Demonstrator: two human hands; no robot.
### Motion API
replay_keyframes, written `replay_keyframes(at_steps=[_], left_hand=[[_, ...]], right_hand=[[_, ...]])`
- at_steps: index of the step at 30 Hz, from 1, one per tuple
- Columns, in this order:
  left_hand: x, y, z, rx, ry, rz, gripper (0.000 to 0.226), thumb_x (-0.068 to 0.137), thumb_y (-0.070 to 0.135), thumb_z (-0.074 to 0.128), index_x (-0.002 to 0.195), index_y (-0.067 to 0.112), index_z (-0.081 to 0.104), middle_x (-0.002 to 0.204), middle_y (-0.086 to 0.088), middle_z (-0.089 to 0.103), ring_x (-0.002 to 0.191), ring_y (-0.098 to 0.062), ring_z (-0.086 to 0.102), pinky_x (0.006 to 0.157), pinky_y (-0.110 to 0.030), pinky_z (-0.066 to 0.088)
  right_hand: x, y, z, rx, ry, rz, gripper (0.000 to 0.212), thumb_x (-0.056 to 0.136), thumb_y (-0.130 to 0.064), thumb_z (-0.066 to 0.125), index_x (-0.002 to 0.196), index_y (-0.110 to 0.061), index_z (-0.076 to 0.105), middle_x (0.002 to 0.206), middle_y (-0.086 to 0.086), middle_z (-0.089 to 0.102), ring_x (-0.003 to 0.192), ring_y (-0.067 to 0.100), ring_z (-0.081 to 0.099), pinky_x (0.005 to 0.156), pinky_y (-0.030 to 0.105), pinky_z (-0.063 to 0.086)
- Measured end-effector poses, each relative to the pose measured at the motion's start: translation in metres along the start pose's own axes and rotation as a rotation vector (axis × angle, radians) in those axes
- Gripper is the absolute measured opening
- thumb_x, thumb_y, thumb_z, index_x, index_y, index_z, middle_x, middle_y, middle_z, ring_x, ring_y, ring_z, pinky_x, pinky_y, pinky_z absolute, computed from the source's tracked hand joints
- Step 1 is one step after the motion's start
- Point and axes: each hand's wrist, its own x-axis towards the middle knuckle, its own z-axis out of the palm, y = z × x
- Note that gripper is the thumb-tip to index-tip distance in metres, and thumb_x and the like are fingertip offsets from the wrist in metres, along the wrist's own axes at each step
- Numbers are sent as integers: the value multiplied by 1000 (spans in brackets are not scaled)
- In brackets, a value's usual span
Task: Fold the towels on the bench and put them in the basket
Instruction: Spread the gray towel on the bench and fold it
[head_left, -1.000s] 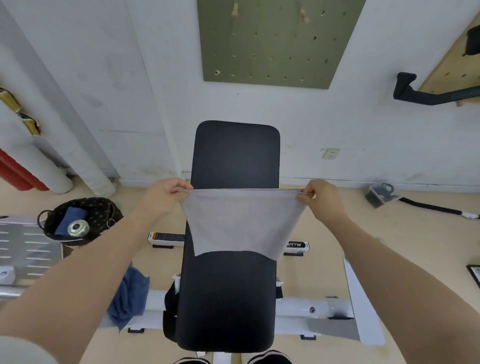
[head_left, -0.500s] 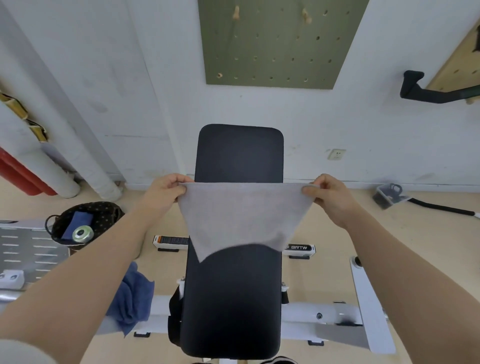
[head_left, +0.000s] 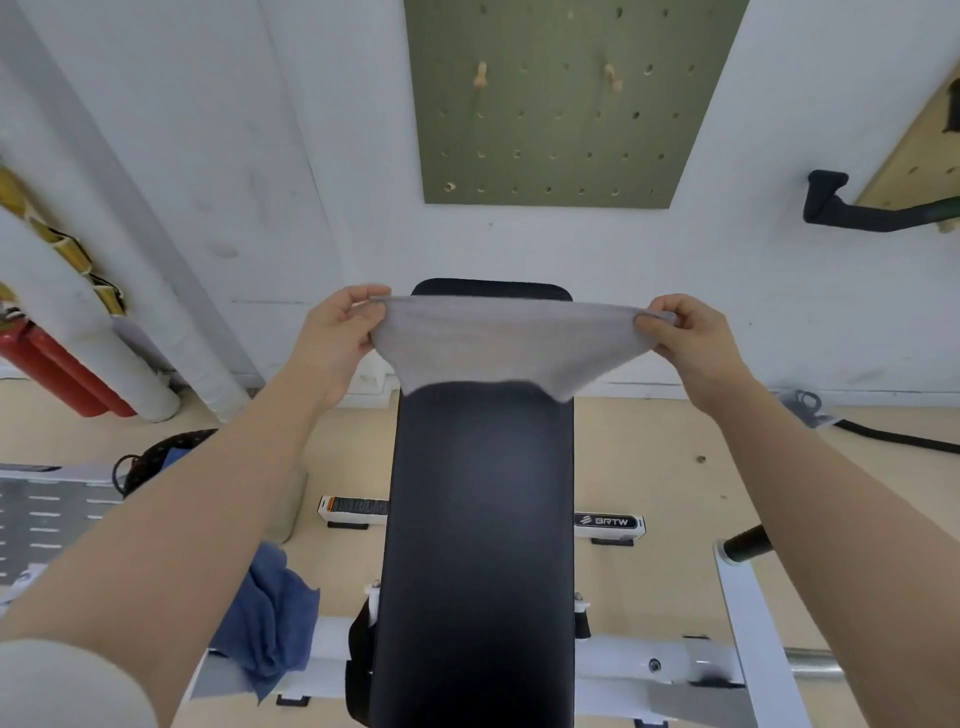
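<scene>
Two hands raised mid-frame. My left hand (head_left: 337, 332) pinches left corner of one grey towel (head_left: 498, 348); my right hand (head_left: 691, 338) pinches right corner. Towel stretched taut in air above far end of one black bench (head_left: 480, 545), frame centre. One blue towel (head_left: 270, 618) draped over white bench frame, lower left. One dark basket (head_left: 150, 462) at left, mostly hidden behind my forearm. Wooden floor, white wall, one green pegboard (head_left: 550, 104) at top centre.
</scene>
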Motion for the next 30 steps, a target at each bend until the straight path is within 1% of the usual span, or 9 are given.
replay_keyframes(at_steps=[3, 6, 8, 11, 15, 17, 20, 24, 30], left_hand=[[-14, -23, -11, 212, -68, -55, 27, 92, -2, 48, 87, 21, 62, 82, 2, 58, 78, -6, 53, 80, -16, 45], [-29, -66, -20, 374, -130, -118, 30, 91, -3, 48, 82, 23, 59, 77, 14, 62, 72, 5, 55, 74, -7, 39], [-39, -106, -31, 454, -159, -201, 32, 92, -1, 48, 81, 26, 60, 71, 18, 64, 74, -6, 53, 75, -17, 39], [-57, -158, -44, 550, -200, -313, 35, 91, 2, 50, 78, 31, 62, 76, 12, 63, 83, -18, 50, 74, -26, 39], [-74, -197, -42, 570, -185, -395, 33, 92, -3, 47, 78, 25, 58, 84, 8, 60, 84, -12, 54, 79, -17, 42], [-79, -211, -37, 602, -166, -410, 34, 92, -3, 45, 76, 25, 55, 82, 9, 57, 78, -7, 52, 70, -9, 41], [-83, -228, -32, 639, -187, -441, 27, 94, 1, 44, 82, 21, 56, 83, 6, 56, 79, -8, 52, 67, -11, 38], [-81, -233, -27, 557, -114, -468, 27, 95, 5, 43, 84, 25, 57, 87, 3, 59, 81, -13, 54, 74, -24, 43], [-61, -218, -17, 453, -19, -416, 32, 95, 0, 41, 80, 23, 56, 81, 1, 58, 76, -13, 52, 70, -22, 43]], right_hand=[[-21, 30, -7, -110, -85, 98, 22, 83, 2, 62, 72, -16, 56, 69, -1, 48, 66, 13, 44, 66, 27, 37], [-46, 75, -3, -182, -128, 206, 23, 81, 5, 64, 71, -14, 55, 67, 0, 49, 60, 10, 44, 64, 25, 35], [-61, 106, 2, -222, -122, 262, 24, 80, 6, 64, 70, -14, 56, 67, 0, 51, 54, 4, 45, 59, 19, 35], [-82, 148, 8, -297, -123, 350, 23, 80, 4, 64, 69, -15, 55, 67, 1, 50, 58, 10, 41, 51, 11, 34], [-94, 191, 11, -386, -163, 421, 25, 81, -1, 65, 69, -20, 55, 69, -2, 54, 63, 12, 43, 58, 22, 34], [-96, 207, 12, -400, -186, 455, 25, 81, -1, 64, 69, -21, 55, 70, -5, 53, 62, 9, 42, 57, 21, 31], [-98, 221, 16, -411, -183, 492, 24, 82, -4, 63, 70, -22, 55, 71, -6, 53, 61, 7, 42, 57, 21, 31], [-92, 220, 18, -302, -132, 521, 23, 85, -3, 60, 72, -20, 53, 71, -6, 50, 59, 8, 39, 54, 22, 29], [-69, 212, 19, -264, -76, 502, 23, 86, -3, 59, 71, -19, 51, 72, -2, 49, 65, 14, 41, 57, 26, 34]])
